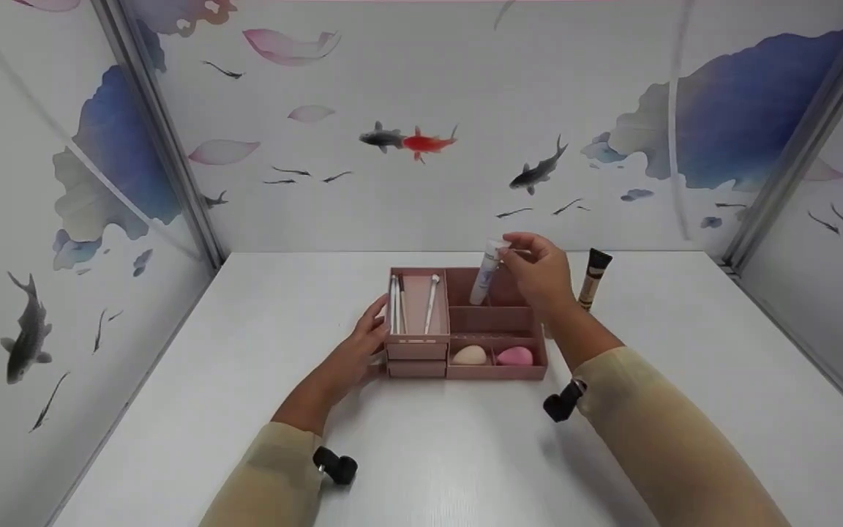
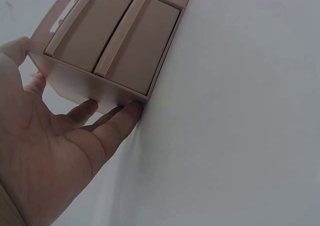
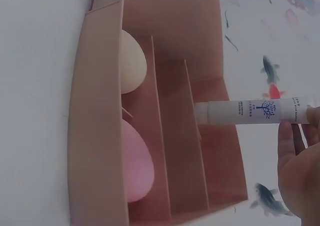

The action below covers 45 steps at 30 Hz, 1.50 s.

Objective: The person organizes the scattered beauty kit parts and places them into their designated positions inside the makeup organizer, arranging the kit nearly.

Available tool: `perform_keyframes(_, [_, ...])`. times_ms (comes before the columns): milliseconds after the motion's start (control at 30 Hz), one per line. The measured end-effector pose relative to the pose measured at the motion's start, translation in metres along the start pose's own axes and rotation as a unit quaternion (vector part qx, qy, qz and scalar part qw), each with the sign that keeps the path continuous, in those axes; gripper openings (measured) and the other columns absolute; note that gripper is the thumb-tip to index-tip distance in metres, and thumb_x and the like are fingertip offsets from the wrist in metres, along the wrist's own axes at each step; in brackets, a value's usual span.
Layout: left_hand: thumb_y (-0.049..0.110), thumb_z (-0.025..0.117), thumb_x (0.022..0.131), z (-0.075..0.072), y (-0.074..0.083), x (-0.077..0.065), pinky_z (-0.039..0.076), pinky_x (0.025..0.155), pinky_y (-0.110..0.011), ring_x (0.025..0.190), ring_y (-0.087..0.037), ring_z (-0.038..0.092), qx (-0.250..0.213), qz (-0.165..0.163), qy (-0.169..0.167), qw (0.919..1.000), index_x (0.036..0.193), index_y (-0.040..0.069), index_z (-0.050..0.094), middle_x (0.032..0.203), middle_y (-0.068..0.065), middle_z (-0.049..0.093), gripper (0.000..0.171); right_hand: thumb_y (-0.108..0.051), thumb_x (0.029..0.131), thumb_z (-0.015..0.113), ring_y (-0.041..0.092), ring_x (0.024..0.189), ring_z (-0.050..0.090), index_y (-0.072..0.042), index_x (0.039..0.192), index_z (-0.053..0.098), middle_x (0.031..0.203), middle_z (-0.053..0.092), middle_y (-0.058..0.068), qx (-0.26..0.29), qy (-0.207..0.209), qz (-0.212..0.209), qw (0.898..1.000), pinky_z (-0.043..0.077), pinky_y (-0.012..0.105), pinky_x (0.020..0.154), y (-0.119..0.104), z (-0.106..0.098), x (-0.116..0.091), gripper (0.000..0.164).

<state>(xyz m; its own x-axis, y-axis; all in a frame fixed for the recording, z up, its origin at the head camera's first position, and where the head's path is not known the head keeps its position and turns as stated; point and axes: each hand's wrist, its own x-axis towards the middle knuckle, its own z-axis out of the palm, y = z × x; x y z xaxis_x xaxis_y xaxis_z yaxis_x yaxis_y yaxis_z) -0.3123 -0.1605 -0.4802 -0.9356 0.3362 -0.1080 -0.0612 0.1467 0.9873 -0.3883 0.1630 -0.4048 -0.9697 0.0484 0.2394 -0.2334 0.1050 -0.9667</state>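
Observation:
My right hand (image 1: 544, 277) pinches a white squeeze tube (image 1: 486, 274) near its upper end. The tube's lower end reaches into a back compartment of the pink makeup organizer (image 1: 496, 372); in the right wrist view the white tube (image 3: 250, 112) bears a blue tree print. Against the organizer's left side rests my left hand (image 1: 352, 355), its fingertips touching the side wall beside two drawers (image 2: 135, 43) in the left wrist view. A beige makeup sponge (image 1: 470, 356) and a pink makeup sponge (image 1: 516, 356) sit in the front compartments.
Several makeup brushes (image 1: 432, 301) lie in the organizer's left top tray. On the white table (image 1: 421, 454), right of the organizer, stands a black-and-tan tube (image 1: 593, 279), partly behind my right forearm. White panels with painted fish (image 1: 429, 143) enclose the back and sides.

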Motion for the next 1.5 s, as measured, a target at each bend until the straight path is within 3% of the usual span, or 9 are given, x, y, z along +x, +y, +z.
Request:
perform_keyframes(167, [0.059,0.040,0.113,0.000,0.001,0.001,0.029,0.127,-0.070,0.166,-0.048,0.016,-0.004,0.001,-0.006,1.0000,0.162,0.065,0.014,0.181,-0.007,0.006,0.056,-0.024,0.103,0.074,0.019,0.120,0.069,-0.012,0.132,0.072,0.125,0.069,0.005,-0.023,-0.002,0.026,0.999,0.059,0.038,0.104,0.013,0.014,0.005,0.032])
perform_keyframes(400, [0.060,0.040,0.112,0.000,0.002,-0.001,0.028,0.127,-0.071,0.165,-0.049,0.019,0.015,-0.001,0.002,0.9999,0.162,0.066,0.015,0.181,-0.008,0.008,0.056,-0.026,0.103,0.074,0.020,0.118,0.068,-0.015,0.133,0.073,0.128,0.069,0.006,-0.065,-0.025,0.037,0.997,0.057,0.030,0.090,0.026,0.035,0.010,0.032])
perform_keyframes(633, [0.060,0.040,0.112,-0.002,0.001,-0.001,0.027,0.128,-0.071,0.165,-0.048,0.020,0.016,-0.002,0.001,0.9999,0.162,0.066,0.015,0.181,-0.008,0.009,0.056,-0.028,0.104,0.072,0.021,0.118,0.065,-0.019,0.132,0.074,0.128,0.070,0.005,-0.087,-0.029,0.046,0.995,0.055,0.034,0.094,0.031,0.048,0.009,0.030])
perform_keyframes(1000, [0.060,0.040,0.112,-0.002,0.000,-0.001,0.027,0.127,-0.072,0.166,-0.048,0.018,0.005,0.003,-0.003,1.0000,0.162,0.066,0.015,0.181,-0.008,0.007,0.056,-0.028,0.104,0.072,0.018,0.107,0.064,-0.022,0.129,0.075,0.121,0.070,0.004,-0.079,-0.036,0.026,0.996,0.055,0.026,0.085,0.034,0.052,0.010,0.025])
perform_keyframes(1300, [0.060,0.038,0.112,-0.001,0.000,0.000,0.027,0.127,-0.073,0.165,-0.049,0.019,0.028,0.002,-0.004,0.9996,0.162,0.065,0.013,0.181,-0.009,0.007,0.057,-0.025,0.105,0.071,0.022,0.119,0.065,-0.021,0.132,0.074,0.130,0.070,0.006,-0.078,-0.037,0.034,0.996,0.056,0.034,0.095,0.028,0.051,0.007,0.027])
perform_keyframes(1500, [0.059,0.039,0.112,-0.002,0.001,0.000,0.026,0.127,-0.073,0.166,-0.049,0.017,0.019,0.004,-0.004,0.9998,0.161,0.067,0.014,0.181,-0.009,0.006,0.056,-0.024,0.104,0.071,0.021,0.128,0.067,-0.023,0.131,0.073,0.136,0.071,0.002,-0.062,-0.029,0.046,0.997,0.055,0.039,0.103,0.024,0.043,0.007,0.027])
